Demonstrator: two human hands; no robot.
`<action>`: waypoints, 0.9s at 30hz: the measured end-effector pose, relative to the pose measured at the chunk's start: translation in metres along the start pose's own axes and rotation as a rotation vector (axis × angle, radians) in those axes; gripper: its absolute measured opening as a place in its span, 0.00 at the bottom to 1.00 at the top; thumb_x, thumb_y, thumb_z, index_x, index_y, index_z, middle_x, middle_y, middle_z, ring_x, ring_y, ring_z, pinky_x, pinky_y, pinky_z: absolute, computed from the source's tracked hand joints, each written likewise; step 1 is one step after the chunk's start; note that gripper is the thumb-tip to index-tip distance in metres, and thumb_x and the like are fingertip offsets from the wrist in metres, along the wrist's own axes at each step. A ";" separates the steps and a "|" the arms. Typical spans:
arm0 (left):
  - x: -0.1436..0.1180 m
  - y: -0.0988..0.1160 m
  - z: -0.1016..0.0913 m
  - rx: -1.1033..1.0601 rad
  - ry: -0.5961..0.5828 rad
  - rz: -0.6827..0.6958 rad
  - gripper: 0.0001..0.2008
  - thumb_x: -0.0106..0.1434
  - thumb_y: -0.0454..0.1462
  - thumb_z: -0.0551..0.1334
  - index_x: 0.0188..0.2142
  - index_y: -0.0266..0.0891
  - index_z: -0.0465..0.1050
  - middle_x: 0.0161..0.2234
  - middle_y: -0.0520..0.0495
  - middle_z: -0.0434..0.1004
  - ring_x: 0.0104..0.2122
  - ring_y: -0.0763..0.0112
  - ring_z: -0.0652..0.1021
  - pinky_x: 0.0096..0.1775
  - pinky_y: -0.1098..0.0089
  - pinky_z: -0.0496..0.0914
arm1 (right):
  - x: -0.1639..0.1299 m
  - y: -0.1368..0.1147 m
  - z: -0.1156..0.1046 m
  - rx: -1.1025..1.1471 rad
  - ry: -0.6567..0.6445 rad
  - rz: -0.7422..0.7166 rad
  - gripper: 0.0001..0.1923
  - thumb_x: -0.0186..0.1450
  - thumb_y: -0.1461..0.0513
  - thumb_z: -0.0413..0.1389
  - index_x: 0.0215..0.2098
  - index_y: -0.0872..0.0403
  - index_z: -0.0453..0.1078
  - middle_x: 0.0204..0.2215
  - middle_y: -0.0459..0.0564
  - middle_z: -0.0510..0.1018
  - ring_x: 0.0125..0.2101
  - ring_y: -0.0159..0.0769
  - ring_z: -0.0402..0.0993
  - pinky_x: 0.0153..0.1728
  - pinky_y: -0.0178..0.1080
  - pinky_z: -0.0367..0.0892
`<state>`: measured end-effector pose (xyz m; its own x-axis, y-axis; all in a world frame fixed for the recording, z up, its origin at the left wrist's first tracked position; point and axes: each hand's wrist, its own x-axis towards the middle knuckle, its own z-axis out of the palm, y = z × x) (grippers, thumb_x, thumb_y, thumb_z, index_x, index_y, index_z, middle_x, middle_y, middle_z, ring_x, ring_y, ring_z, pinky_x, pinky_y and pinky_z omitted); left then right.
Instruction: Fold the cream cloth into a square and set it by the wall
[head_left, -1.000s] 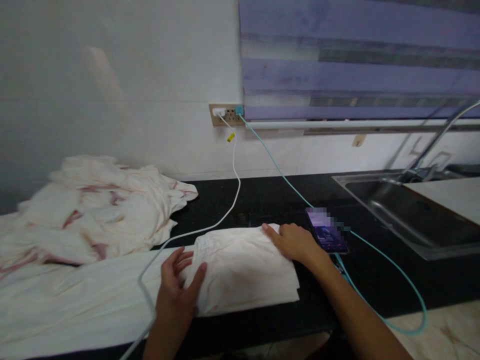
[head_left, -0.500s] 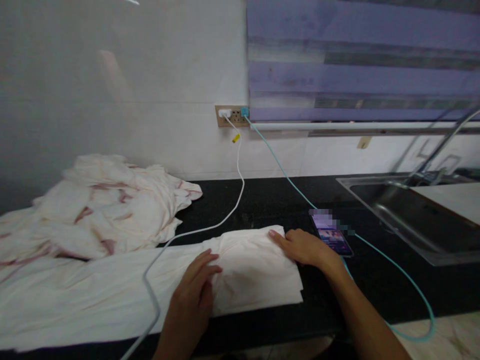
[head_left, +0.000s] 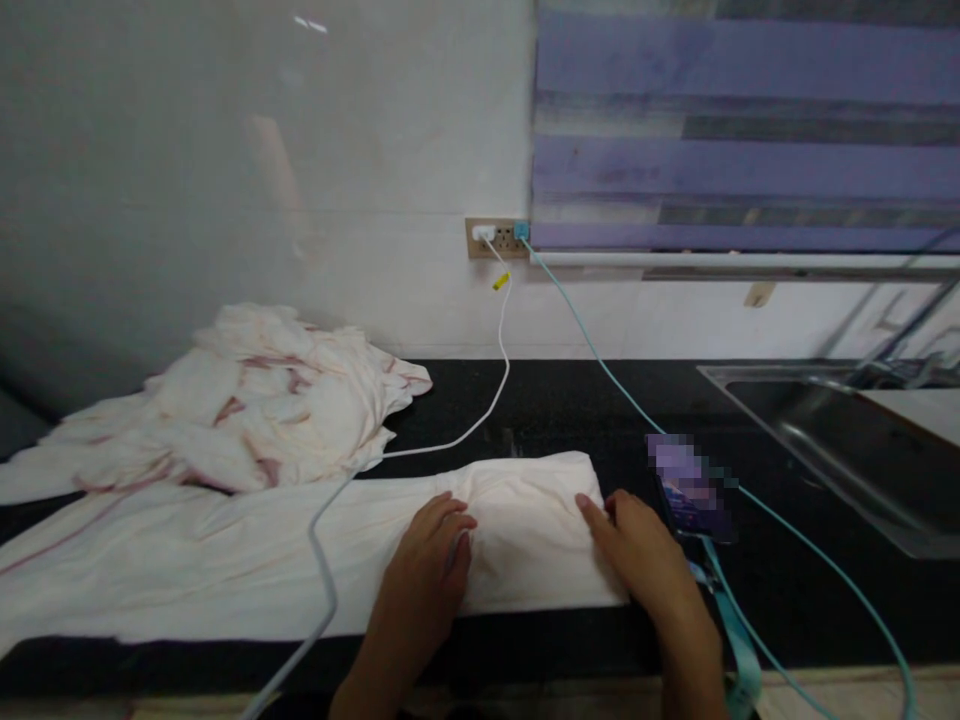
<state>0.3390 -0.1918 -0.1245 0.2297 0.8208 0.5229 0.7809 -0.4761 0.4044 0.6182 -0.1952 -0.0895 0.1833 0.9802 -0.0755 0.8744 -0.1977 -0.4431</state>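
A long white cloth (head_left: 540, 535) lies along the counter's front, its right end folded into a neat flat panel. My left hand (head_left: 431, 565) rests on the cloth at the left side of this panel, fingers open and slightly curled. At the panel's right edge is my right hand (head_left: 649, 555), thumb on top of the cloth and the other fingers apart from it just past the edge; their tips are partly hidden. To the left, the cloth runs flat beneath a white cable (head_left: 322, 560) and meets a crumpled heap of white fabric (head_left: 300, 400) with reddish stripes.
A phone (head_left: 686, 490), partly blurred out, lies right of the cloth on the black counter (head_left: 577, 400). A teal cable (head_left: 810, 540) loops past it from the wall outlet (head_left: 499, 240). A teal strap (head_left: 739, 645) hangs at the front edge. The steel sink (head_left: 795, 415) is at right.
My right hand has drawn back from the far right corner toward me, along the panel's right edge. My left hand stays on the cloth. The whole view has shifted, so things appear further right.
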 end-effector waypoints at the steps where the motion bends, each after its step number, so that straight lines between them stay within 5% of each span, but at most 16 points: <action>1: 0.000 0.000 0.000 -0.005 -0.005 0.001 0.12 0.70 0.36 0.53 0.42 0.41 0.77 0.50 0.41 0.79 0.57 0.56 0.75 0.60 0.46 0.72 | 0.001 0.000 0.002 0.007 0.003 0.005 0.26 0.72 0.43 0.46 0.39 0.54 0.73 0.40 0.62 0.81 0.43 0.50 0.79 0.41 0.44 0.67; 12: 0.002 -0.002 0.002 0.000 -0.046 0.041 0.14 0.71 0.39 0.53 0.43 0.40 0.78 0.49 0.38 0.79 0.57 0.52 0.74 0.60 0.45 0.70 | -0.021 -0.013 0.021 -0.091 0.124 0.049 0.21 0.68 0.48 0.53 0.47 0.55 0.74 0.50 0.66 0.76 0.51 0.58 0.72 0.48 0.51 0.66; 18: 0.002 0.001 -0.002 0.062 0.069 -0.002 0.11 0.69 0.38 0.56 0.42 0.41 0.78 0.49 0.40 0.81 0.57 0.50 0.75 0.62 0.37 0.63 | -0.039 -0.016 0.035 0.152 0.295 0.053 0.15 0.70 0.50 0.49 0.43 0.50 0.71 0.40 0.59 0.80 0.44 0.52 0.76 0.43 0.46 0.68; 21: -0.002 0.017 -0.004 0.061 0.107 -0.027 0.11 0.70 0.39 0.57 0.45 0.43 0.77 0.52 0.41 0.80 0.61 0.49 0.73 0.65 0.35 0.60 | -0.050 -0.013 0.037 0.346 0.349 0.068 0.18 0.68 0.45 0.50 0.37 0.49 0.69 0.31 0.54 0.78 0.33 0.48 0.75 0.35 0.42 0.67; 27: -0.013 0.087 -0.002 -0.095 0.048 0.126 0.20 0.71 0.38 0.56 0.61 0.42 0.68 0.60 0.39 0.75 0.60 0.58 0.75 0.58 0.55 0.76 | -0.065 -0.017 0.022 0.794 0.262 0.042 0.24 0.64 0.39 0.54 0.35 0.50 0.70 0.29 0.49 0.78 0.31 0.42 0.75 0.33 0.40 0.70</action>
<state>0.4026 -0.2447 -0.0950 0.2928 0.7375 0.6085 0.6883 -0.6044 0.4013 0.5812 -0.2554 -0.0963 0.3933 0.9174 0.0604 0.3059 -0.0686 -0.9496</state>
